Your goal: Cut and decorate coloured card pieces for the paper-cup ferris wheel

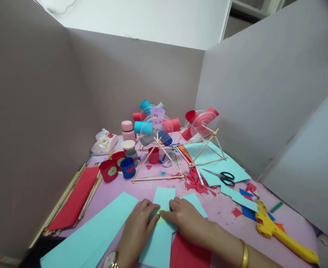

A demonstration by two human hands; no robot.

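A light blue paper strip (157, 243) lies upright in front of me, with a small yellow-green paper piece (161, 214) at its middle. My left hand (140, 225) rests on the strip's left side, thumb and forefinger bent onto the small piece. From the right, my right hand (185, 217) presses a fingertip on the same piece, its other fingers curled. The fingers partly cover the piece, so its shape cannot be made out. Under my right forearm is red paper (190, 253). More light blue sheets (97, 230) lie left of my left hand.
Two stick-framed wheels with paper cups, the nearer wheel (157, 128) and the right wheel (203, 124), stand behind. Decorated cups (108, 171) cluster left. Scissors (222, 176), paper scraps (194, 182) and a yellow glue gun (276, 230) lie right. Grey partitions (136, 70) enclose the table.
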